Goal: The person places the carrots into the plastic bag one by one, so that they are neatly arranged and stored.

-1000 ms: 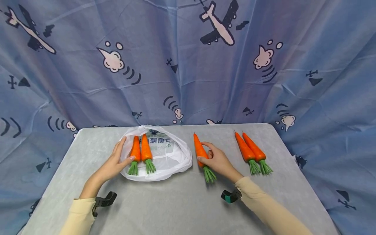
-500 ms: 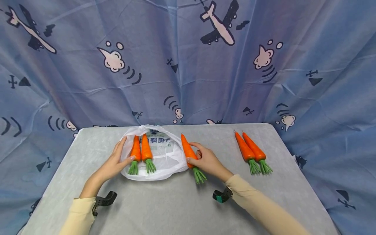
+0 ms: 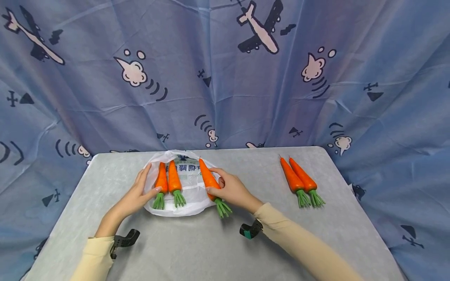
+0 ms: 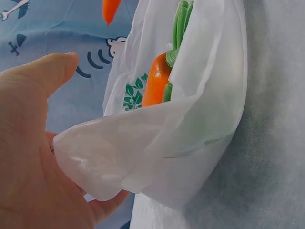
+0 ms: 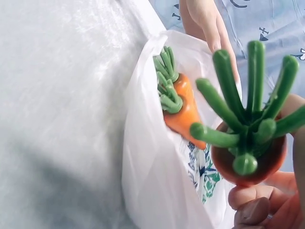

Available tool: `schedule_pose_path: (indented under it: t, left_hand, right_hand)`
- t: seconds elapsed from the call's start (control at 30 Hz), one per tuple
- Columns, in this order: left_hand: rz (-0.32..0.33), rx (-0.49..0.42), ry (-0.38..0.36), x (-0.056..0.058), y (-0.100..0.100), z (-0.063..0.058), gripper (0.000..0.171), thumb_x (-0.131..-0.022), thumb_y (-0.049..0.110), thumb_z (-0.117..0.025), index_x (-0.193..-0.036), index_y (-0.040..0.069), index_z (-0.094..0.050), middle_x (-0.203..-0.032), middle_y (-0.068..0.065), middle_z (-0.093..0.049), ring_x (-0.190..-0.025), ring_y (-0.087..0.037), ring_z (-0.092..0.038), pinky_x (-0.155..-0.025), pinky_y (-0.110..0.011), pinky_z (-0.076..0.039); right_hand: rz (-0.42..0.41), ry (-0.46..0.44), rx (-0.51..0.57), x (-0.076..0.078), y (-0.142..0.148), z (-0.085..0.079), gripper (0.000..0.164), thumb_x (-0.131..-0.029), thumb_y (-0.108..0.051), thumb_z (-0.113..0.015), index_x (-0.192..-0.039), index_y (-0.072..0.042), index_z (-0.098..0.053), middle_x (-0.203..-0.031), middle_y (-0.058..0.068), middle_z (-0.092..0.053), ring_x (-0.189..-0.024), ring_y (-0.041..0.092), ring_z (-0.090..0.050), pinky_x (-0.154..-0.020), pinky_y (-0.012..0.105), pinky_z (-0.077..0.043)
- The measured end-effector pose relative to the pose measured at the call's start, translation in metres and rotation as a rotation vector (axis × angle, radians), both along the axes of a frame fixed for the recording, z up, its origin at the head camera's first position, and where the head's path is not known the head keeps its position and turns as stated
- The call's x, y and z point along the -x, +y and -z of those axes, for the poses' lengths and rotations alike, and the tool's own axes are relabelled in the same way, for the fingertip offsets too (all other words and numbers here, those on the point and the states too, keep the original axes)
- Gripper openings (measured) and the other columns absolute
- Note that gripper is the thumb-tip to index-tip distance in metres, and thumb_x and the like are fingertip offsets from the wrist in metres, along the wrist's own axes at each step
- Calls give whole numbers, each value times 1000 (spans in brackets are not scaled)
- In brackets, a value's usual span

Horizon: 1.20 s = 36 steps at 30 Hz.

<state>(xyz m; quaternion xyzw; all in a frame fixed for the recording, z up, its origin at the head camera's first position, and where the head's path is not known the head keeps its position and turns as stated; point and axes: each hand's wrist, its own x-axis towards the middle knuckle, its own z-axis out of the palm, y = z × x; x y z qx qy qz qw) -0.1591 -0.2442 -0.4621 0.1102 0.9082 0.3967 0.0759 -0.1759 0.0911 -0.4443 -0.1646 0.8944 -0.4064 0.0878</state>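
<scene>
A white plastic bag (image 3: 195,208) lies with its mouth open, two carrots inside. One bag carrot (image 3: 161,178) is on the left, the other bag carrot (image 3: 174,177) beside it. My left hand (image 3: 135,197) rests against the bag's left rim, fingers fairly straight behind the plastic, thumb apart from them; in the left wrist view the thumb (image 4: 52,71) stands free of the bag. My right hand (image 3: 233,190) pinches a third carrot (image 3: 208,177) between thumb and fingers over the bag's right side, green stalks toward me. Its stalks (image 5: 250,114) fill the right wrist view.
Two more carrots lie side by side at the table's right, a left one (image 3: 292,175) and a right one (image 3: 304,175). The grey table (image 3: 197,249) ends at a patterned blue curtain (image 3: 183,105) behind. A black wrist strap (image 3: 125,239) is on the left arm.
The right hand has carried its carrot leftward, from the table right of the bag to over the bag's right side. The left hand and the other carrots have stayed put.
</scene>
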Motion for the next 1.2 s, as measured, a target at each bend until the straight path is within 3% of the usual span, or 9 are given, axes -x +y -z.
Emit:
schedule_pose_path:
  t: [0.53,1.2]
  left_hand:
    - [1,-13,3,0,0,-1,95,-98,38,-60,-160,16,8,-164,-28,4,-148,-56,-9,-112,-76,-15]
    - [1,-2,3,0,2,0,95,-98,39,-60,-160,18,9,-164,-28,5,-148,-56,-8,-112,-76,-15]
  right_hand:
    - [-44,-23,-16,22,-39,-11,63,-88,-41,-72,-144,-23,-50,-65,-2,-42,-52,12,-37,-48,23,-28]
    - [-46,-15,-54,46,-58,-2,66,-88,-44,-69,-147,-21,-48,-66,-3,-46,-54,11,-40,-48,22,-31]
